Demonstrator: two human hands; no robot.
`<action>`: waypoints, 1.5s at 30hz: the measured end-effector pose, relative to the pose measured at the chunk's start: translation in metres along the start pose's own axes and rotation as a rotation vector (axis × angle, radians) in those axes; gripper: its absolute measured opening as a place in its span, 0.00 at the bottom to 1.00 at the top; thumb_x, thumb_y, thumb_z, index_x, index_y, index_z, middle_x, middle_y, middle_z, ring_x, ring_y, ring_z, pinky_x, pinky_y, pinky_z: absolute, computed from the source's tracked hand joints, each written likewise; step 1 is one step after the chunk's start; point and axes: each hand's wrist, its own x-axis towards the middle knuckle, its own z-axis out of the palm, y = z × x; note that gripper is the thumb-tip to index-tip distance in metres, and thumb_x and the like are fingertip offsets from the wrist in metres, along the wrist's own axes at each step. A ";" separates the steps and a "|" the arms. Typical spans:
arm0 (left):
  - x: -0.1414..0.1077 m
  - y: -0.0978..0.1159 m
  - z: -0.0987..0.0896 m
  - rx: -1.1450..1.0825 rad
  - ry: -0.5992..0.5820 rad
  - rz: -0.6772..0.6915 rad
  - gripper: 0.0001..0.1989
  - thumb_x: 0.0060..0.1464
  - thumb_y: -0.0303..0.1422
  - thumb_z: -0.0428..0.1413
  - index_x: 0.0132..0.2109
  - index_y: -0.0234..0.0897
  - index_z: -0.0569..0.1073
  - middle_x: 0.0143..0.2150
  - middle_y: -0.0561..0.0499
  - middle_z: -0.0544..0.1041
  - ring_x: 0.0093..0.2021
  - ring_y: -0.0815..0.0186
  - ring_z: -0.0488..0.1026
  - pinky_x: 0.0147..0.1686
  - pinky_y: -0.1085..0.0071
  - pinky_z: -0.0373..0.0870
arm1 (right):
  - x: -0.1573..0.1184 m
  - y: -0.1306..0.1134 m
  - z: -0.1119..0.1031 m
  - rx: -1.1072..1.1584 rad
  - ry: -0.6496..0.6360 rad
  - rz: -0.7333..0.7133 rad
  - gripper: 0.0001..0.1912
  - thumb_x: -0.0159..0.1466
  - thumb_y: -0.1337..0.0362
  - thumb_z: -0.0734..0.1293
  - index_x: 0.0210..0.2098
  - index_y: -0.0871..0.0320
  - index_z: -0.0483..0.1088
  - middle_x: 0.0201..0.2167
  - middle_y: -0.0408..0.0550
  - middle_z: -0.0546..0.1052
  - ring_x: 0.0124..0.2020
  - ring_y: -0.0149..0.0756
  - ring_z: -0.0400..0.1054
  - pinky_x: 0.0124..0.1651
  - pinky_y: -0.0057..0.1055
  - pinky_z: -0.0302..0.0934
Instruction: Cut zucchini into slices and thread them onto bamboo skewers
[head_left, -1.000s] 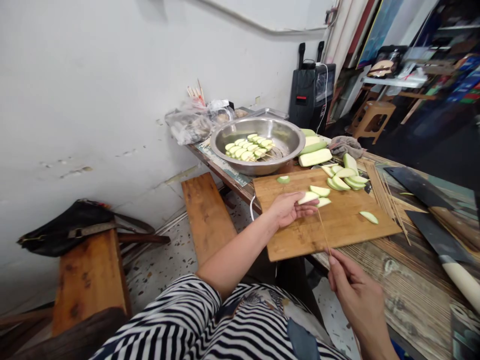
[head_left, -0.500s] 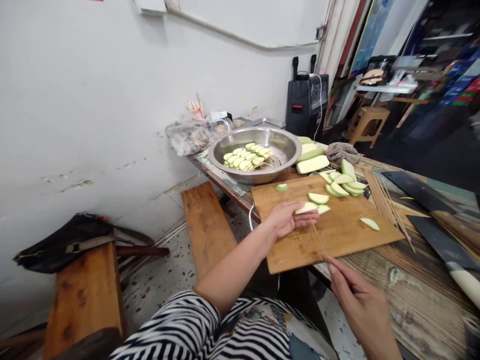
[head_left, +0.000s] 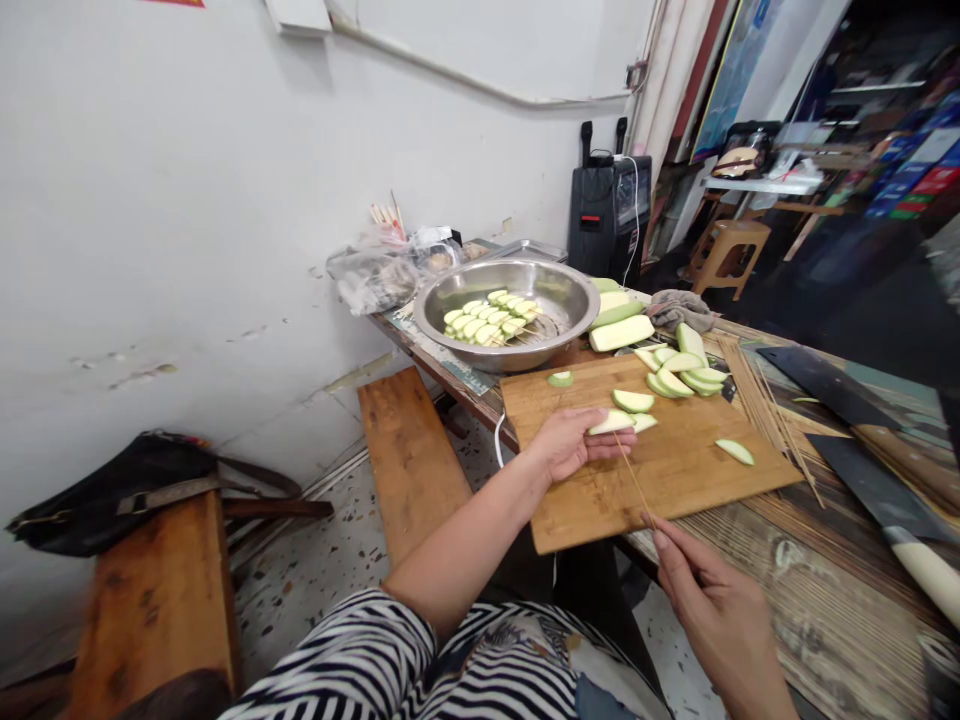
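My left hand (head_left: 574,443) is closed on a pale green zucchini slice (head_left: 611,421) above the wooden cutting board (head_left: 585,500). Between the fingers of my right hand (head_left: 712,595) is a thin wooden skewer (head_left: 634,478), gripped near its lower end. The skewer's far end meets the held slice; whether it has pierced it I cannot tell. Another slice (head_left: 632,401) lies on the board just beyond my left hand. More cut slices (head_left: 682,375) are heaped at the board's far right, and a single slice (head_left: 734,452) lies nearer its right edge.
Skewered slices fill part of a steel basin (head_left: 450,345) behind the board. Halved zucchini (head_left: 622,333) lie beside it. Loose skewers (head_left: 757,390) and two cleavers (head_left: 877,490) are on the table to the right. A wooden bench (head_left: 409,465) stands to the left.
The whole view has shifted slightly. Both hands keep nearly the same pose, with the skewer against the slice.
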 end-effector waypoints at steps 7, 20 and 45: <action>-0.001 0.000 0.002 0.020 0.011 0.009 0.10 0.58 0.24 0.48 0.37 0.24 0.74 0.35 0.35 0.79 0.33 0.61 0.78 0.37 0.64 0.75 | -0.001 -0.003 0.000 0.024 -0.004 0.043 0.23 0.58 0.51 0.66 0.45 0.60 0.77 0.28 0.50 0.79 0.23 0.32 0.67 0.27 0.27 0.64; -0.002 0.002 0.002 0.028 -0.003 0.024 0.09 0.58 0.23 0.50 0.38 0.24 0.74 0.39 0.37 0.79 0.34 0.62 0.78 0.36 0.65 0.76 | 0.001 -0.011 0.010 0.257 -0.105 0.175 0.28 0.60 0.49 0.65 0.49 0.67 0.71 0.14 0.34 0.55 0.15 0.23 0.46 0.17 0.23 0.38; 0.001 0.004 0.002 0.008 0.014 0.009 0.06 0.55 0.22 0.52 0.35 0.24 0.74 0.35 0.37 0.78 0.32 0.61 0.78 0.34 0.66 0.76 | 0.000 -0.040 0.030 0.938 -0.200 0.404 0.13 0.58 0.56 0.70 0.35 0.60 0.71 0.12 0.30 0.56 0.08 0.17 0.40 0.09 0.16 0.39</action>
